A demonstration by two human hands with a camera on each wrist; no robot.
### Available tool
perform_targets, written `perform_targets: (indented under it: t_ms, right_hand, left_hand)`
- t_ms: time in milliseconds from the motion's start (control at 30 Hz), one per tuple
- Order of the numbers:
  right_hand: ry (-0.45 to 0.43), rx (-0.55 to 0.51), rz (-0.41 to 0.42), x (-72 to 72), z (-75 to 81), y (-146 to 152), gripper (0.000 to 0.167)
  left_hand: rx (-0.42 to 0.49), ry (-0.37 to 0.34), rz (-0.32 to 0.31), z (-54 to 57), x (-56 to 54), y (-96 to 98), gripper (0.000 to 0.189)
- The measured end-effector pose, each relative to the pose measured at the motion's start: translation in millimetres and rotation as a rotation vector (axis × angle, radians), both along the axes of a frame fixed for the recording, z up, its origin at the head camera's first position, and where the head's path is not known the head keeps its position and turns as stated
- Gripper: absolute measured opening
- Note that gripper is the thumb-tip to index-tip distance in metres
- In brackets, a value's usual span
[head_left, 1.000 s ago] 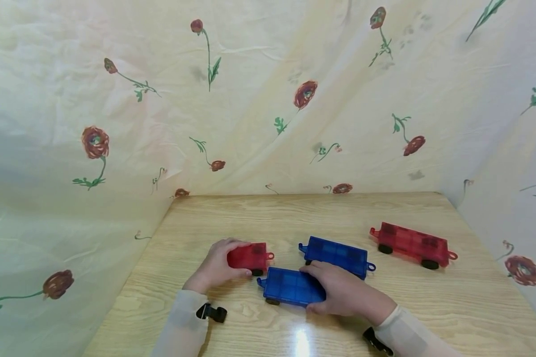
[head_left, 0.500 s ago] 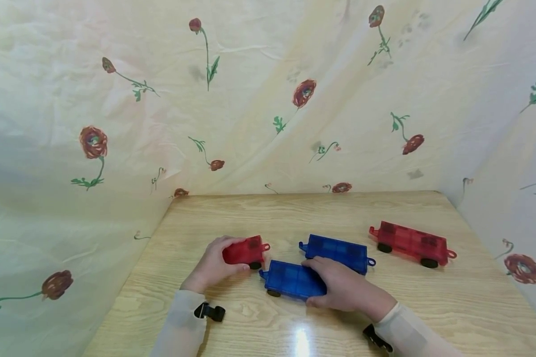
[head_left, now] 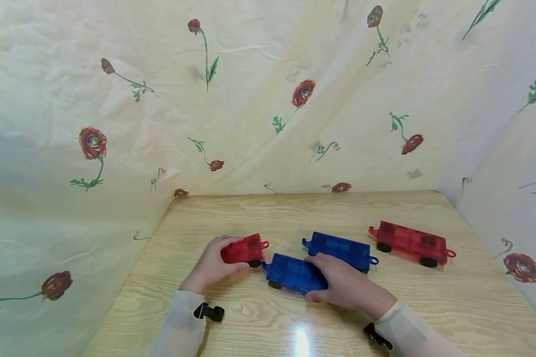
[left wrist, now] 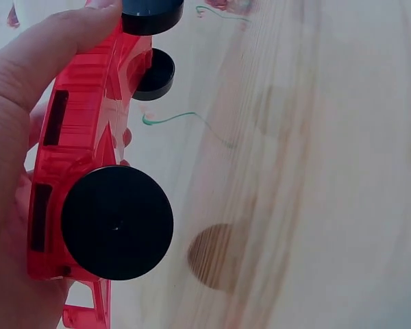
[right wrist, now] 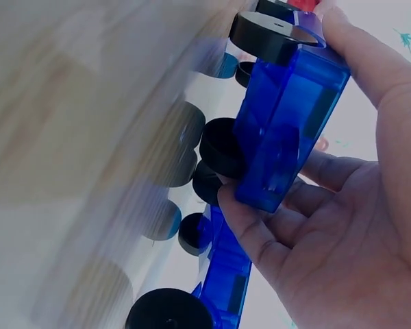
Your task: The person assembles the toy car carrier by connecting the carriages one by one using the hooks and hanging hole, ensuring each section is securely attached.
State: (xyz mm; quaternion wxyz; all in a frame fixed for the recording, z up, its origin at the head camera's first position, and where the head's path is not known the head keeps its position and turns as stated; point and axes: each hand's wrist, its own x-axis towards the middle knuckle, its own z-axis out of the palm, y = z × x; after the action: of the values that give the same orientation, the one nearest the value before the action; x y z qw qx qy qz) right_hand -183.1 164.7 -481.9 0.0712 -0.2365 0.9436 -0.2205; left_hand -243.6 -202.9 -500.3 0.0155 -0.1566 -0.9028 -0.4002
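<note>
In the head view my left hand (head_left: 212,265) grips a see-through red toy wagon (head_left: 242,250) from its left end, thumb along the near side. Black wheels and a tow hook show on this red wagon (left wrist: 89,123) in the left wrist view. My right hand (head_left: 339,282) holds a blue toy wagon (head_left: 292,272) by its right end, fingers on the far side and thumb on the near side. The blue wagon's front hook sits right by the red wagon's rear wheel. Just behind my right fingers stands a second blue wagon (head_left: 339,248).
Another red wagon (head_left: 413,243) stands at the back right of the wooden table (head_left: 268,213). A flower-printed cloth (head_left: 250,99) hangs around the table's back and sides.
My left hand has shifted slightly back and left with the red wagon, which has turned a little. My right hand has slid its blue wagon back and right. The second blue wagon has shifted slightly right.
</note>
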Motion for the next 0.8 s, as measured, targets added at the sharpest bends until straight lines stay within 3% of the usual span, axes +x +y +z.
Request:
perform_targets:
  t_ms: [800]
  right_hand:
    - [0.091,0.031,-0.068,-1.6,-0.4,-1.9,0.086]
  left_hand:
    - [-0.020,-0.018,-0.096,-0.1,2.6,0.7,0.067]
